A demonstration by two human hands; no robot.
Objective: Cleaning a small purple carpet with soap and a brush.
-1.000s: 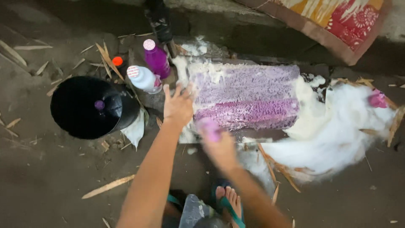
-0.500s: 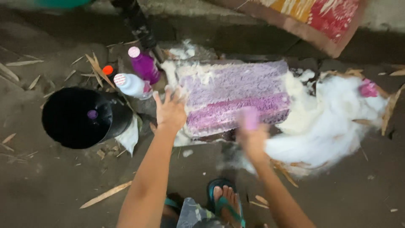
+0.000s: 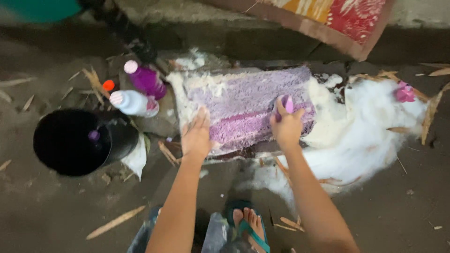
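Note:
A soapy purple shaggy mat [image 3: 253,96] lies folded on a slab on the ground. My left hand [image 3: 197,136] presses flat on its near left edge, fingers spread. My right hand [image 3: 287,125] is closed around a small purple brush [image 3: 287,104] and rests on the mat's right part. White foam [image 3: 365,136] spreads over the ground to the right of the mat.
A black bucket [image 3: 70,143] with a small purple thing inside stands at the left. A purple bottle [image 3: 144,78] and a white bottle [image 3: 133,103] stand beside it. A patterned cloth [image 3: 337,18] lies at the top. My sandalled foot [image 3: 248,225] is below.
My right hand has swept with the brush from the mat's near left edge across to its right part. My left hand has slid slightly down the near edge.

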